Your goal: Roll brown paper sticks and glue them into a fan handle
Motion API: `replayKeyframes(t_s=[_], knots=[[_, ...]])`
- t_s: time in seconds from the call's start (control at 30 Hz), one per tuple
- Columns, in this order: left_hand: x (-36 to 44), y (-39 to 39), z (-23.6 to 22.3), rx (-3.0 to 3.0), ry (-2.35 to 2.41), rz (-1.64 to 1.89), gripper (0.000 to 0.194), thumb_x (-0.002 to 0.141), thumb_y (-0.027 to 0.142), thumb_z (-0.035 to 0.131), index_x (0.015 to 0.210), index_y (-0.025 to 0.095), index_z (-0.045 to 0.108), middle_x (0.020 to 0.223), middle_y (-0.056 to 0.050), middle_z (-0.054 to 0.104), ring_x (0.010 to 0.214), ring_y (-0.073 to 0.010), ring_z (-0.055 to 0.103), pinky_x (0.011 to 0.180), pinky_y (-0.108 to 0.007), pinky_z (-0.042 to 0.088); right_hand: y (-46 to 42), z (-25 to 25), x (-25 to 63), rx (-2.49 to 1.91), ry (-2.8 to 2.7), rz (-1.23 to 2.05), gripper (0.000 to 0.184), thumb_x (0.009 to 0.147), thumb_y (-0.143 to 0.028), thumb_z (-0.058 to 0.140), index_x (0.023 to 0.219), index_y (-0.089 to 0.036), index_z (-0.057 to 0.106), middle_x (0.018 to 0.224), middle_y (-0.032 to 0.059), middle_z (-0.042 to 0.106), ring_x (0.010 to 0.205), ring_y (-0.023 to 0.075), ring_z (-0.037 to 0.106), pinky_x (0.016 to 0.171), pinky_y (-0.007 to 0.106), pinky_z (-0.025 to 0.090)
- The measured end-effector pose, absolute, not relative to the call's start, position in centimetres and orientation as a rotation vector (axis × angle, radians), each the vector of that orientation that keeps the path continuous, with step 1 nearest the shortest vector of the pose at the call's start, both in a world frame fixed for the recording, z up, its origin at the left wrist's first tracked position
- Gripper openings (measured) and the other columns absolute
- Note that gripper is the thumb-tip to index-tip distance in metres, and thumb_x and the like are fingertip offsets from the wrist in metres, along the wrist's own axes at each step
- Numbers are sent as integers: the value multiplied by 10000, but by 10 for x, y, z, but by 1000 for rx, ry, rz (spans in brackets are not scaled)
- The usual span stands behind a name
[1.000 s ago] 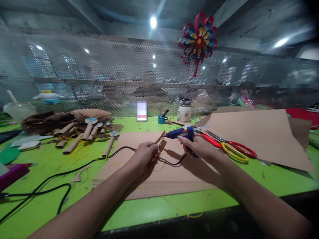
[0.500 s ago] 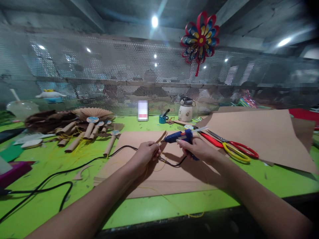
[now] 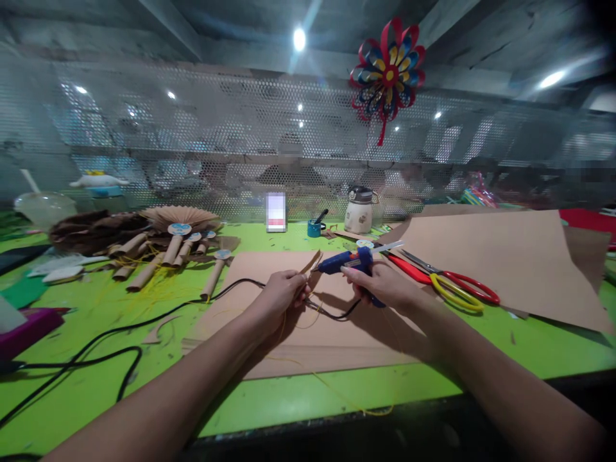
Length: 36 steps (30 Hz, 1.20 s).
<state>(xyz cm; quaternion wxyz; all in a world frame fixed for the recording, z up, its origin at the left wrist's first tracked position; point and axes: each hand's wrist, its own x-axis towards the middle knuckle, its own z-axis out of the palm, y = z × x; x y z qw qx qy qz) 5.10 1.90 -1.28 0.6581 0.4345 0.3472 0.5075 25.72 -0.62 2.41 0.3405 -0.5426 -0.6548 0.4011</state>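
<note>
My right hand (image 3: 380, 281) is closed round the handle of a blue hot glue gun (image 3: 344, 262). A clear glue stick (image 3: 389, 246) juts from its back, and its nozzle points left. Just left of the nozzle, my left hand (image 3: 287, 290) pinches a small piece of brown paper (image 3: 312, 262) that stands up from the fingers; its lower part is hidden. Yellow string (image 3: 332, 387) trails from near the left hand to the front edge of the table. Both hands are above a stack of brown paper sheets (image 3: 269, 333). The gun's black cord (image 3: 337, 317) passes below them.
Left are paper fans with rolled handles (image 3: 147, 273) and the black cord. Right lie scissors (image 3: 457, 292) with red and yellow handles, and large brown sheets (image 3: 495, 263). Behind stand a phone (image 3: 276, 212), a teal cup (image 3: 315, 228) and a bottle (image 3: 359, 212). A paper flower (image 3: 389, 76) hangs above.
Little differs. The glue gun's nozzle stays close to the paper in my left hand, with only a slight shift. The whole view has moved a touch.
</note>
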Motion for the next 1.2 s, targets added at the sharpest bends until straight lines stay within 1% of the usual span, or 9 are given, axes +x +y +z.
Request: replayKeyframes(t_s=[0.13, 0.27, 0.5, 0.73, 1.1, 1.2], knots=[[50, 19, -14, 998, 767, 1155, 155, 774, 187, 610, 650, 113, 556, 607, -9, 507, 451, -25, 381, 406, -129, 281, -3, 25, 259, -1435, -1658, 975, 436, 854, -566, 522, 697, -160, 552, 549, 7, 563, 429, 97, 478, 418, 223, 370], [50, 18, -13, 987, 775, 1144, 154, 775, 199, 620, 658, 112, 569, 615, -18, 520, 446, -24, 380, 406, -130, 293, 0, 24, 261, -1451, -1628, 887, 450, 868, -568, 489, 681, -162, 541, 529, 9, 552, 412, 99, 468, 405, 226, 354], [51, 18, -10, 940, 793, 1120, 153, 767, 177, 614, 641, 110, 559, 588, -10, 514, 434, -20, 381, 396, -121, 291, -2, 23, 258, -1430, -1678, 930, 462, 851, -583, 511, 663, -163, 543, 507, 4, 538, 406, 100, 464, 393, 220, 358], [50, 16, -10, 930, 789, 1113, 124, 787, 161, 600, 678, 119, 556, 580, 12, 501, 429, -24, 391, 405, -126, 311, 7, 20, 265, -1415, -1564, 873, 429, 867, -551, 494, 678, -167, 525, 509, 2, 535, 399, 98, 464, 391, 218, 358], [52, 15, -7, 946, 818, 1130, 140, 773, 146, 586, 643, 108, 551, 576, 6, 503, 424, -17, 377, 398, -123, 282, 10, 13, 267, -1412, -1577, 831, 499, 842, -623, 499, 650, -165, 539, 540, 29, 570, 442, 108, 497, 415, 223, 379], [52, 15, -8, 943, 821, 1128, 142, 775, 156, 588, 646, 105, 557, 574, 3, 501, 422, -16, 374, 397, -122, 277, 10, 14, 267, -1430, -1590, 805, 501, 846, -619, 498, 648, -161, 546, 547, 36, 576, 454, 109, 503, 429, 222, 383]])
